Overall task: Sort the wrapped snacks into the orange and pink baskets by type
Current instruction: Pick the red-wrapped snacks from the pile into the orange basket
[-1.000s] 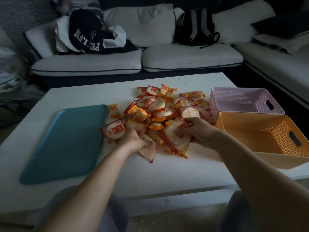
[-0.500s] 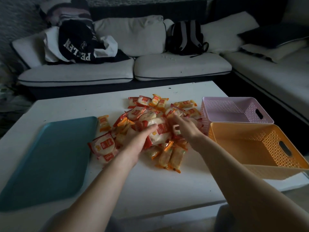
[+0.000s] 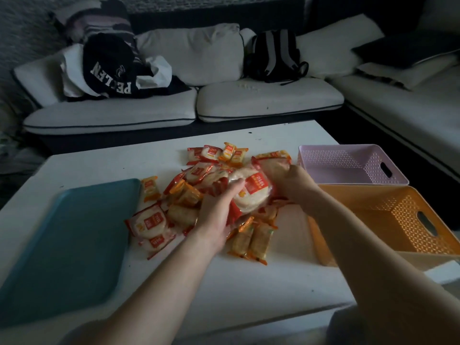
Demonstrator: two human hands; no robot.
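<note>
A pile of wrapped snacks [image 3: 199,195] lies in the middle of the white table [image 3: 249,290]: round white rice crackers in red-edged wrappers and small oblong pieces in orange wrappers. My left hand [image 3: 219,210] grips a bunch of round cracker packs [image 3: 251,192] from the left side. My right hand [image 3: 296,185] holds the same bunch from the right, its fingers curled round a pack. The pink basket [image 3: 348,165] stands at the right rear, with nothing seen inside. The orange basket [image 3: 398,220] sits in front of it, also showing no snacks.
A teal tray [image 3: 64,245] lies on the table's left part. Behind the table runs a white sofa [image 3: 149,115] with dark clothing [image 3: 109,68] and a black backpack [image 3: 273,56] on it. A second sofa section [image 3: 410,108] stands at the right.
Both hands moved from the pile's near edge up onto its middle and closed on a bunch of round cracker packs, which now sits lifted between them. The camera tilted down.
</note>
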